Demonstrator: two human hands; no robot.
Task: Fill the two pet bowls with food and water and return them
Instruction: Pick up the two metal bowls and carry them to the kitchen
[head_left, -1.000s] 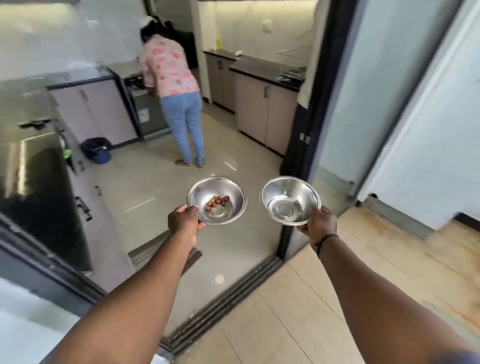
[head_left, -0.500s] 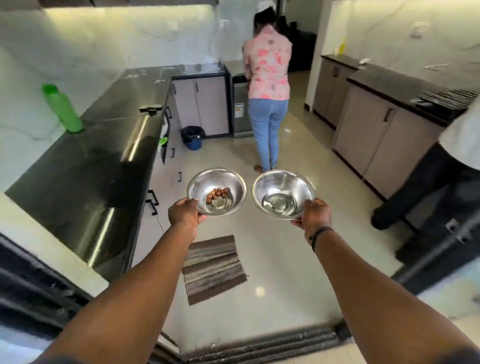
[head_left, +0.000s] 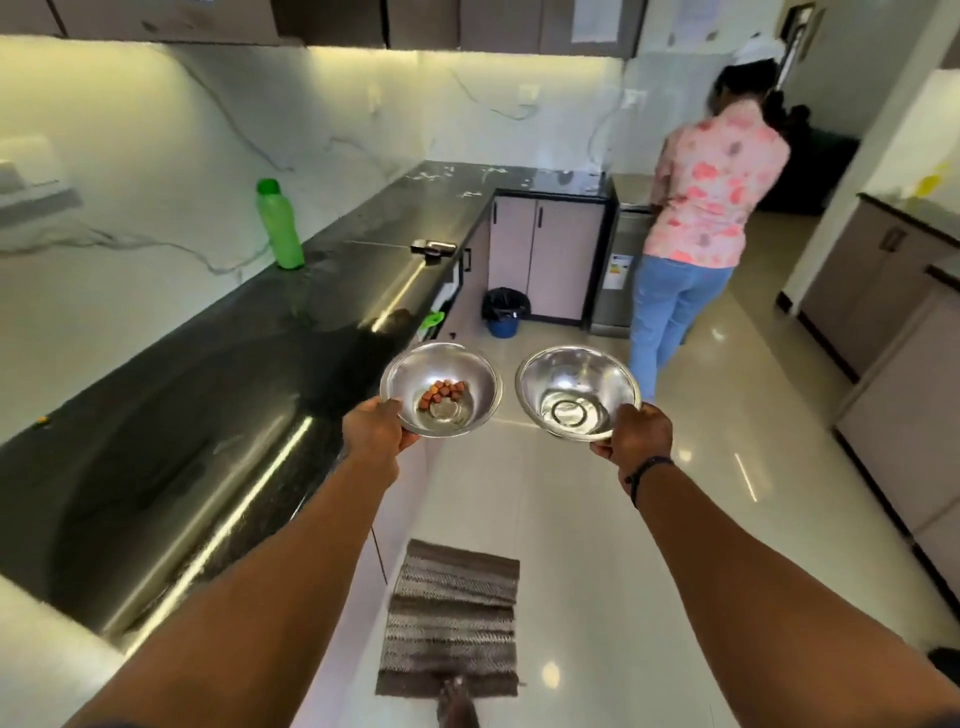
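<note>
Steel bowls ride level out front: left hand (head_left: 375, 429) pinches the kibble bowl (head_left: 440, 388) by its near rim, right hand (head_left: 635, 435) clamps the wet-looking bowl (head_left: 577, 393), both kept flat beside the black counter (head_left: 218, 395), likely against spills.

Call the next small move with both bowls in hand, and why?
Probably set both bowls down on the counter to the left. The left hand grips the bowl with kibble, only a few pieces; the right hand grips the other bowl, which looks empty. Neither hand is free to pour, and the counter is close.
</note>
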